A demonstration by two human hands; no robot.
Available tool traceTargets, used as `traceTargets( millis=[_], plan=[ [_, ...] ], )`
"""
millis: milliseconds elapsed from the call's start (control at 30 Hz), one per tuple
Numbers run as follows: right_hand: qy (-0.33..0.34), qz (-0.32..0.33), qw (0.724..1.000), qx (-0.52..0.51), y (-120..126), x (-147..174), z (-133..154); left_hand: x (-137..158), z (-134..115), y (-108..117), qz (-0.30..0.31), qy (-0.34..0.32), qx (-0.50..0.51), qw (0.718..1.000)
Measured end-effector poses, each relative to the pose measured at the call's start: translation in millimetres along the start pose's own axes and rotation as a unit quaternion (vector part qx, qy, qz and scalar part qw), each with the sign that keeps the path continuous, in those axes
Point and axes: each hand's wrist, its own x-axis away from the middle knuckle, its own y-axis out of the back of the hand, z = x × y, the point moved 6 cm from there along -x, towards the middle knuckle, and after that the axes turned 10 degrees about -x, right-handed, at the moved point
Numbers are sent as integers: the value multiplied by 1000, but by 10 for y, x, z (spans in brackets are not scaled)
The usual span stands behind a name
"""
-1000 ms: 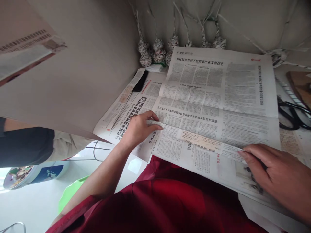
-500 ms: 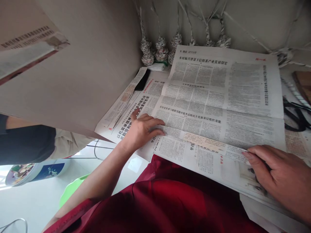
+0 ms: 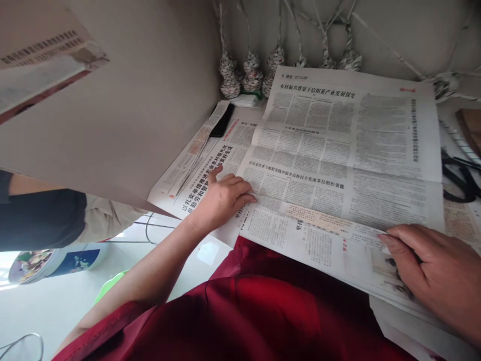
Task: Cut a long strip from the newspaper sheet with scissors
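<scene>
The person is wearing a deep red garment (image 3: 240,316) (smooth, slightly glossy fabric); both forearms are showing bare, no rings or watch visible.

1. Left hand (image 3: 221,198): a second ago pinching the folded strip at the newspaper (image 3: 338,150) crease; now flat on the crease, fingers spread, thumb pointing up the page.
2. Folded strip: earlier raised at its left end; now pressed flat.
3. Right hand (image 3: 432,271): shifted slightly rightward along the fold.
</scene>
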Motion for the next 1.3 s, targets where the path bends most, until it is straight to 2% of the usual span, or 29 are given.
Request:
traceTargets(
  millis=[200, 367, 467, 567, 733, 967, 1300],
  plan=[
    [6, -8, 1000, 2, 23, -21, 53, -41, -105, 68, 23, -29, -47, 998],
    [4, -6, 1000, 7, 24, -32, 78, -128, -462, 46, 33, -71, -132, 988],
    [0, -9, 1000, 9, 11, -18, 57, -156, -717, -48, 27, -109, -121, 986],
    [-8, -8, 1000, 5, -9, 5, 14, -155, -830, -128, 17, -113, -97, 989],
    [-3, -2, 1000, -10, -19, 3, 0, -126, -655, -91, 5, -89, -88, 992],
    [-3, -2, 1000, -13, 11, -15, 44, -98, -245, 15, 44, -17, -77, 996],
    [-19, 7, 1000, -8, -4, 9, 9, -69, -8, -7, 47, 65, -14, 997]
  ],
)
